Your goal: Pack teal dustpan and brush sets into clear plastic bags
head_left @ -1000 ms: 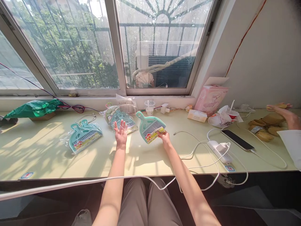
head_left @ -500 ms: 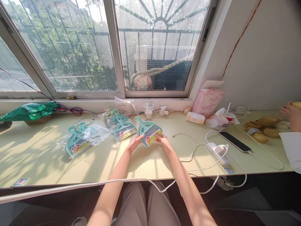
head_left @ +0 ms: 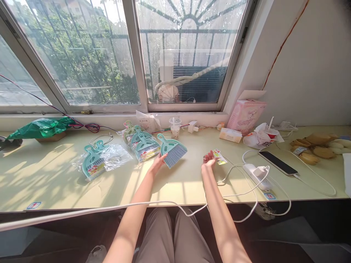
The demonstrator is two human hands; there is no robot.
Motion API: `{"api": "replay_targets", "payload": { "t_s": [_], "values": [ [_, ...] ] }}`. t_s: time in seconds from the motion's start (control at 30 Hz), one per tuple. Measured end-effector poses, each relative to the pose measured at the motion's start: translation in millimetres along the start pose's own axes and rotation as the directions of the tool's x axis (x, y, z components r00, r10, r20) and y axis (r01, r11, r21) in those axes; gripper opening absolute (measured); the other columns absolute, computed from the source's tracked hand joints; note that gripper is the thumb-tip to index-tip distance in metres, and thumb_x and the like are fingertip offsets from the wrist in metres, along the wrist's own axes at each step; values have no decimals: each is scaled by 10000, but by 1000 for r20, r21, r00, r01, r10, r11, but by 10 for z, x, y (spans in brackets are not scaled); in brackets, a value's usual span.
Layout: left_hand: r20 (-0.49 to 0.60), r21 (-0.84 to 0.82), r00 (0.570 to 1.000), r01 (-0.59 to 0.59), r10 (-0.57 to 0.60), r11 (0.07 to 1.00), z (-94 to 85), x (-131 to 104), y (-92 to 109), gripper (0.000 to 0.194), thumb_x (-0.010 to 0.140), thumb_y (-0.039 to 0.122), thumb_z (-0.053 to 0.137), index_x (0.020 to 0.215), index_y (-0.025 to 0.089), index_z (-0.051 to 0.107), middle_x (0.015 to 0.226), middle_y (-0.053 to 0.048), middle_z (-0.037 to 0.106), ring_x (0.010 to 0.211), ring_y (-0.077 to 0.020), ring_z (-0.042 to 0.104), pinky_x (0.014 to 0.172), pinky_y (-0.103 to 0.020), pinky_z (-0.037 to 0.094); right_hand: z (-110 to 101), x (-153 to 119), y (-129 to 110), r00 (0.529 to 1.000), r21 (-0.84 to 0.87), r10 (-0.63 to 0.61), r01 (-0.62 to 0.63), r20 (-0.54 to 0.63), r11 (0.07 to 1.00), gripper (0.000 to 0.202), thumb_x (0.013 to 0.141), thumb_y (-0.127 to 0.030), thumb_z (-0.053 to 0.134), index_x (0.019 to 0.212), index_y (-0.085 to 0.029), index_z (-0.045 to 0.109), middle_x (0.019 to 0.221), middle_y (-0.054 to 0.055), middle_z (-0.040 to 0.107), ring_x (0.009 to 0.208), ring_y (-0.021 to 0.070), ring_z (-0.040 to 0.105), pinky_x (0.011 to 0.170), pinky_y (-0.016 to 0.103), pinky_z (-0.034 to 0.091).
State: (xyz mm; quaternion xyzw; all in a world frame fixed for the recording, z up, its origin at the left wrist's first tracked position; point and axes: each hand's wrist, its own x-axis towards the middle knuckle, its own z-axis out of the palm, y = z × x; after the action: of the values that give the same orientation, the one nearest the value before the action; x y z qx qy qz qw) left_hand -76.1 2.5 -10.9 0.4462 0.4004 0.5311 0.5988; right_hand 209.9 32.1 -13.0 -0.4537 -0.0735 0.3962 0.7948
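Observation:
A mint-green mini dustpan with a grey-bristled brush (head_left: 173, 151) lies tilted in front of me, its bristles bare. My left hand (head_left: 157, 162) is closed on its lower left edge. Off to the right, my right hand (head_left: 209, 159) has its fingers curled around the edge of a colourful printed card (head_left: 219, 157), low over the table. Left of the held dustpan sit another wrapped dustpan set (head_left: 146, 148) and more sets behind it. Further left, clear plastic wrap (head_left: 116, 157) lies against a packaged set (head_left: 93, 162).
White cables and a power strip (head_left: 257, 176) lie right of my right hand, with a phone (head_left: 278, 163) beyond. A plastic cup (head_left: 174, 128), tissue pack (head_left: 230, 135) and pink box (head_left: 248, 113) stand toward the window. A white cable (head_left: 104, 209) crosses before the table edge.
My right hand has pulled the printed card off the dustpan set and moved right with it. The left hand still grips the dustpan. The other person's hand at far right has left view.

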Motion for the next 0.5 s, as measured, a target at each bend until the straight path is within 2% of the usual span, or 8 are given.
{"api": "replay_targets", "payload": {
  "t_s": [0.13, 0.2, 0.23, 0.27, 0.33, 0.4, 0.43, 0.5],
  "values": [
    [47, 43, 999, -5, 3, 999, 10, -17, 9, 682, 888, 471, 709, 1512, 288, 502, 1500, -132, 558, 1323, -336, 563, 1089, -525, 465, 59, -26, 4, 998, -93, -16, 22, 55, 995, 542, 926, -665, 356, 1125, -255, 650, 1063, 104, 757, 797, 192, 714, 563, 273, 462],
    [83, 93, 996, -17, 9, 995, 35, -46, 25, 678, 904, 511, 679, 1517, 292, 490, 1510, -138, 545, 1321, -348, 561, 1059, -529, 484, 121, -121, 44, 975, -259, -45, 102, 218, 961, 527, 900, -632, 411, 1150, -238, 654, 1047, 98, 762, 748, 187, 695, 571, 274, 441],
    [97, 131, 995, -25, 12, 991, 53, -65, 33, 668, 906, 527, 671, 1508, 294, 499, 1504, -138, 548, 1315, -357, 563, 1032, -526, 500, 154, -196, 76, 940, -346, -73, 195, 335, 918, 520, 886, -625, 443, 1135, -227, 667, 1025, 95, 763, 744, 192, 686, 593, 283, 446],
    [111, 171, 994, -34, 16, 985, 73, -86, 41, 660, 899, 535, 677, 1492, 296, 517, 1492, -140, 557, 1306, -367, 566, 1000, -516, 518, 184, -285, 115, 880, -412, -104, 318, 463, 854, 509, 874, -619, 473, 1110, -221, 684, 1015, 93, 762, 775, 204, 683, 634, 298, 462],
    [161, 238, 987, -50, 11, 970, 117, -129, 56, 671, 852, 519, 737, 1459, 299, 555, 1461, -138, 579, 1279, -382, 575, 932, -487, 547, 227, -475, 200, 697, -448, -157, 599, 700, 664, 458, 870, -595, 530, 1076, -231, 716, 1089, 96, 751, 967, 250, 672, 798, 348, 501],
    [229, 262, 973, -46, -16, 964, 157, -165, 68, 712, 788, 466, 815, 1439, 312, 574, 1426, -127, 603, 1238, -375, 593, 891, -462, 558, 240, -631, 273, 526, -404, -153, 780, 836, 477, 413, 859, -550, 598, 1105, -244, 727, 1213, 103, 716, 1148, 291, 608, 965, 401, 476],
    [259, 257, 965, -38, -31, 966, 173, -179, 73, 726, 763, 437, 842, 1430, 320, 581, 1413, -120, 610, 1221, -364, 600, 890, -453, 556, 237, -681, 298, 475, -387, -142, 828, 868, 407, 399, 859, -527, 618, 1121, -246, 726, 1245, 104, 701, 1186, 303, 582, 1013, 421, 455],
    [299, 228, 954, -35, -36, 973, 199, -198, 84, 734, 733, 393, 872, 1408, 316, 595, 1394, -114, 622, 1207, -344, 603, 911, -446, 545, 222, -724, 326, 437, -382, -123, 868, 891, 318, 379, 876, -504, 623, 1134, -244, 720, 1242, 103, 694, 1179, 314, 569, 1037, 444, 441]
  ]
}}
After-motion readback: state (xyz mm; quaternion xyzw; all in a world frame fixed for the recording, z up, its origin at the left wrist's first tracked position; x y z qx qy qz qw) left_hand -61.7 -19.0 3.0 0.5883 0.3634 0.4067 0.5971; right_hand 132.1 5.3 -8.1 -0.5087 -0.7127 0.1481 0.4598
